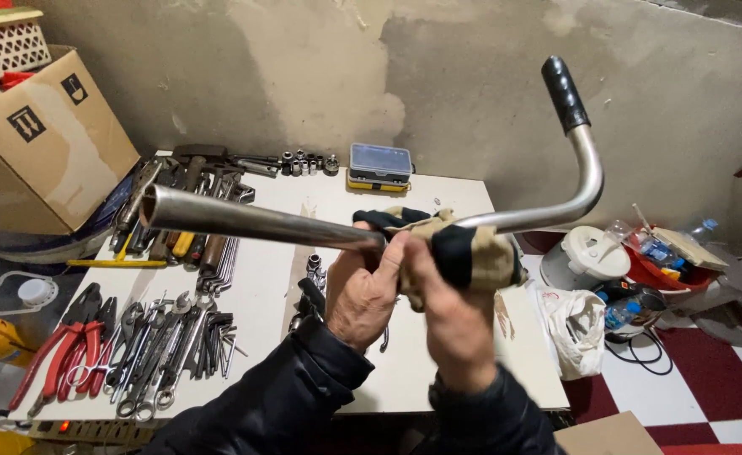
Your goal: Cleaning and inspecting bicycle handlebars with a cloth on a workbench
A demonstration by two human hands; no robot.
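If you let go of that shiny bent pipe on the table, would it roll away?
Probably not far. The pipe is round and smooth, but its bent end with the black grip would likely stop it rolling. It looks like stiff metal, likely slippery where bare, so both hands hold it through a cloth.

Left hand (361, 295), right hand (448, 310) raised, fingers clenched.

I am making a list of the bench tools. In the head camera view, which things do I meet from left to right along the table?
Red-handled pliers → pile of wrenches → left hand → right hand holding a cloth on the metal bar → white plastic bag.
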